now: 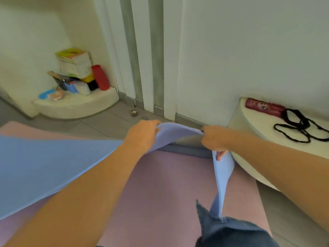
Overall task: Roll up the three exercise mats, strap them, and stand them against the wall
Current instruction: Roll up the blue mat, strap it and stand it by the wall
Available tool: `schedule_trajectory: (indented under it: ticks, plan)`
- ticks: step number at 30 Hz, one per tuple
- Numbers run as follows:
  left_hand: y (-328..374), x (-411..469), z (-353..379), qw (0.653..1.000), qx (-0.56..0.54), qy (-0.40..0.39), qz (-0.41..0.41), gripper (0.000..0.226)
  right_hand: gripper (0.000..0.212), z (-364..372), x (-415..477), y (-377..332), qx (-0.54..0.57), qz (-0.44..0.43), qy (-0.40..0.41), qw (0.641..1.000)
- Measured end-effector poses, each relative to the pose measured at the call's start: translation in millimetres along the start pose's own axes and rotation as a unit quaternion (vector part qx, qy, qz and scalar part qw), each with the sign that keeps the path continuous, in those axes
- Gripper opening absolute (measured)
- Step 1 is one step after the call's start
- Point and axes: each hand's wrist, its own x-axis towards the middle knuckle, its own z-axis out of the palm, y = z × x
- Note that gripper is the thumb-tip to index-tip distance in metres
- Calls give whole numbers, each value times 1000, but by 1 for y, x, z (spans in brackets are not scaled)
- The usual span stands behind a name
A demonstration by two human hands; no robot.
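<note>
No text can be read anywhere. At two o'clock, the red can (264, 107) lying on the ledge (252, 129) bears a pale round mark, too blurred to make out. At ten o'clock, the yellow-green cover topping the stack (74, 62) shows print, smeared beyond reading.

Both bare forearms reach forward, converging. The left hand (142, 134) curls over the raised end of the mat (53, 166), knuckles up. The right hand (213, 138) grips the same end, one fingertip showing underneath.
</note>
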Motion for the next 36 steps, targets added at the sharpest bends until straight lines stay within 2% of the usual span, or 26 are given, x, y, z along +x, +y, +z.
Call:
schedule_trajectory:
  ticks: [2, 4, 8, 10, 12, 14, 16, 18, 19, 21, 24, 26, 28, 30, 32, 34, 36]
  plan:
    - [-4, 4, -35, 999, -26, 37, -12, 29, 33, -24, -5, -16, 103, -39, 55, 992]
    - [-9, 6, -63, 995, -41, 86, -7, 28, 50, -51, -6, -33, 189, -67, 72, 977]
    - [-6, 5, -117, 981, 4, 193, 0, 52, 36, -110, -3, -72, 341, -104, 116, 927]
    - [-3, 5, -141, 964, 15, 263, 41, 49, 26, -132, 4, -95, 397, -109, 115, 904]
    - [-10, 10, -166, 951, -13, 302, 61, 41, 22, -154, 21, -129, 454, -132, 77, 878]
    - [-15, 14, -178, 968, -18, 249, 34, 48, 26, -164, 34, -142, 491, -141, 63, 858]
    - [-38, 31, -198, 985, 49, 157, -45, 64, 29, -193, 55, -171, 520, -134, 22, 844]
    - [-51, 43, -208, 984, 114, 101, -90, 64, 29, -215, 68, -185, 526, -135, 1, 840]
    - [-57, 53, -213, 980, 136, 103, -99, 54, 28, -228, 73, -191, 526, -138, -10, 839]
    - [-58, 72, -226, 974, 143, 151, -92, 30, 28, -253, 86, -197, 511, -149, -14, 847]
    - [-49, 99, -259, 967, 101, 226, -58, 20, 44, -286, 97, -198, 455, -203, 36, 866]
    - [-40, 123, -287, 962, 77, 261, -33, 19, 52, -303, 101, -194, 385, -274, 60, 879]
    - [-28, 149, -315, 957, 57, 283, -6, 21, 58, -308, 105, -185, 337, -336, 43, 879]
    - [-15, 170, -343, 950, 53, 308, 15, 27, 77, -304, 112, -176, 330, -386, 15, 861]
    - [-7, 187, -367, 941, 75, 330, 11, 26, 87, -299, 117, -169, 325, -444, 24, 834]
    - [-4, 201, -388, 938, 75, 339, -6, 34, 104, -292, 122, -165, 287, -475, 86, 827]
    - [-3, 212, -407, 941, 49, 334, -15, 44, 129, -283, 128, -163, 213, -459, 174, 845]
